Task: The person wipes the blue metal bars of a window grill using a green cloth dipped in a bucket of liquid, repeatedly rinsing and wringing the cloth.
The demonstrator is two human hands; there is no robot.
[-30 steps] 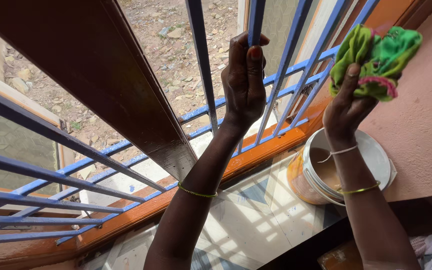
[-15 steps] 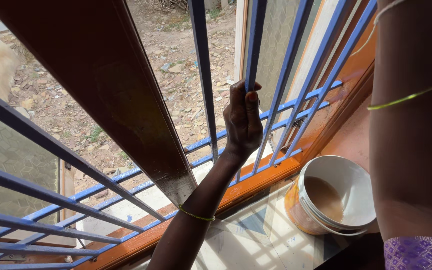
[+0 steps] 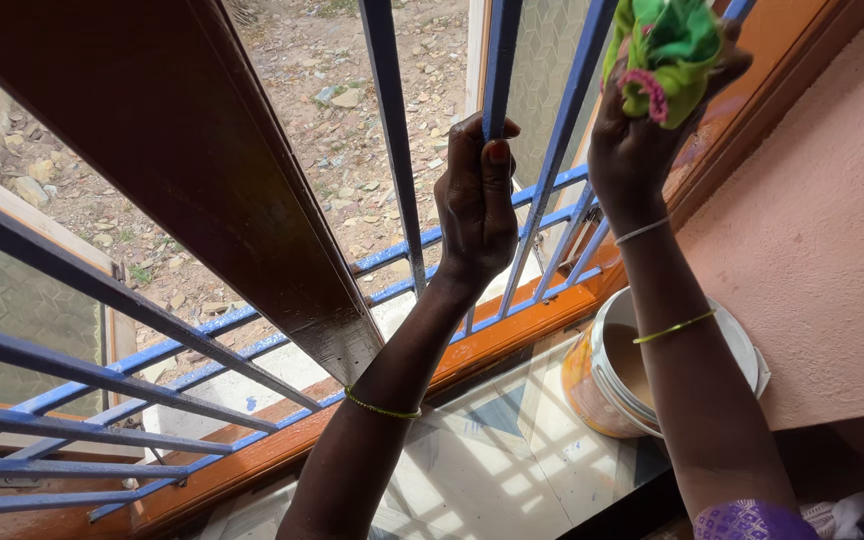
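Your right hand [image 3: 642, 140] squeezes the bunched green cloth [image 3: 667, 50] against a blue metal window bar [image 3: 577, 90], right of the bar your left hand [image 3: 477, 200] grips tight.

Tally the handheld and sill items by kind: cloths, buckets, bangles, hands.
Hands: 2 (left hand grips a blue bar, right hand holds the cloth)
Cloth: 1, green
Bucket: 1, on the sill
Bangles: 3 (left wrist, right arm)
Total: 7
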